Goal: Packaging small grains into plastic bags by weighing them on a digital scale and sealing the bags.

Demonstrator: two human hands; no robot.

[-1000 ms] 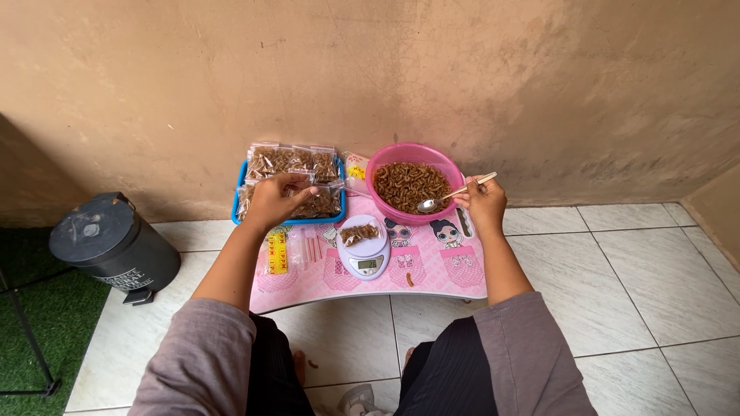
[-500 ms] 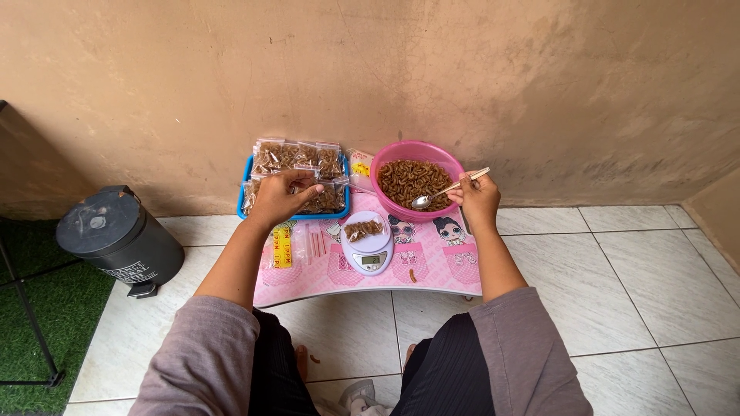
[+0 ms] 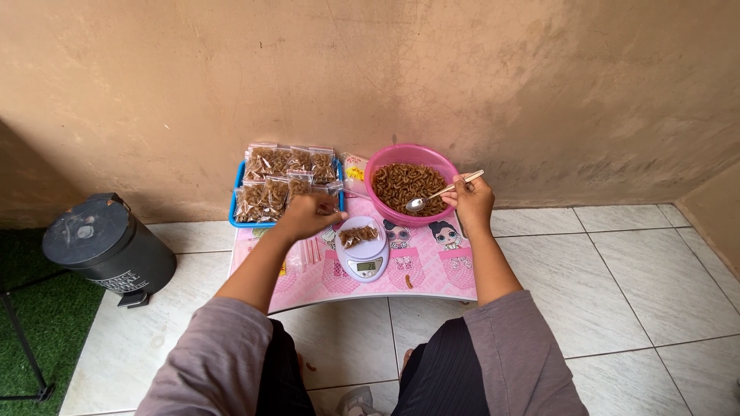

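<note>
My right hand (image 3: 472,203) grips a metal spoon (image 3: 435,195) by its handle. The spoon's bowl rests at the near rim of a pink bowl (image 3: 408,152) full of brown snack pieces (image 3: 401,181). My left hand (image 3: 307,216) hovers with curled fingers just left of a small white kitchen scale (image 3: 364,260). A little heap of the brown pieces (image 3: 359,235) lies on the scale. Whether the left hand holds anything is hidden. Behind that hand, a blue tray (image 3: 233,206) carries several clear sealed bags (image 3: 271,192) of the same snack.
Everything stands on a low pink table (image 3: 432,271) against a tan wall. A yellow packet (image 3: 354,171) lies between tray and bowl. A dark pedal bin (image 3: 108,248) stands on the white tiles at left, beside green turf (image 3: 27,323). My knees are under the table's front edge.
My left hand has drawn back from the bags on the blue tray to a spot beside the scale. The right hand still holds the spoon at the bowl.
</note>
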